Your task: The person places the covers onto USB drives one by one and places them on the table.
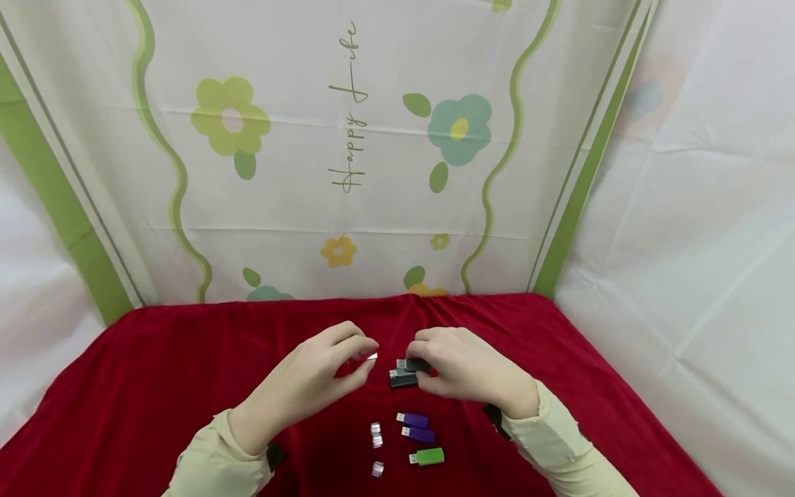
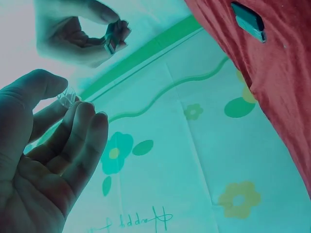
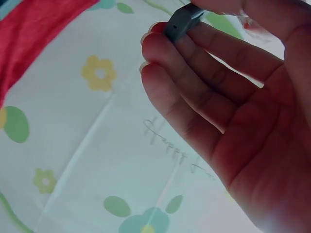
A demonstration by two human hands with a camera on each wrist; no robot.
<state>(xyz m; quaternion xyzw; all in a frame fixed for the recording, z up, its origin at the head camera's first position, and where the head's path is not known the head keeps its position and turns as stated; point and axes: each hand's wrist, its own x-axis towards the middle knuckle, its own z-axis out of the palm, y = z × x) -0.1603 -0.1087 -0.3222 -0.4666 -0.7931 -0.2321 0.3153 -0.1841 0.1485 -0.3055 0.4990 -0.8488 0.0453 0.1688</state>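
Observation:
My left hand (image 1: 313,369) pinches a small clear plastic cap (image 2: 67,97) between thumb and fingertips, above the red cloth. To its right, my right hand (image 1: 466,362) pinches a dark grey USB flash drive (image 3: 182,22) between thumb and fingers. In the head view the drive's metal plug points left, toward the cap, and the two are apart. Beneath the right fingertips, a black USB flash drive (image 1: 404,382) lies on the cloth. The right hand hides part of the dark drives there, so their exact arrangement is hard to tell.
Nearer my body lie two purple USB drives (image 1: 417,435) and a green one (image 1: 430,456), plugs to the left. Several clear caps (image 1: 377,469) sit in a column left of them. Red cloth (image 1: 217,373) covers the table; a printed white curtain (image 1: 298,172) hangs behind.

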